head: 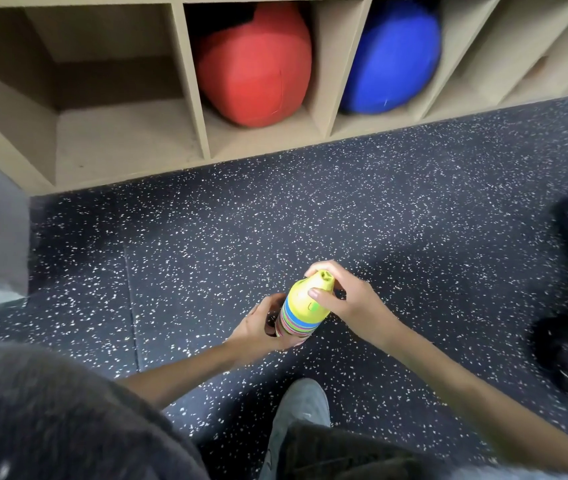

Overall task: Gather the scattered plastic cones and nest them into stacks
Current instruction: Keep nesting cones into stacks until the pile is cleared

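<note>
Near the middle of the speckled floor (pixel 344 209), held up in the air, is a stack of cones (pixel 301 315) with a yellow cone (pixel 312 296) on top. The left hand (pixel 261 327) has its grip curled around the bottom of the stack, and the right hand (pixel 348 299) has its grip pinching the yellow cone near its tip. I think the yellow cone could sit crooked or pop off and roll toward the far shelf (pixel 189 84) with the red ball (pixel 254 67) if it is not pushed down straight.
</note>
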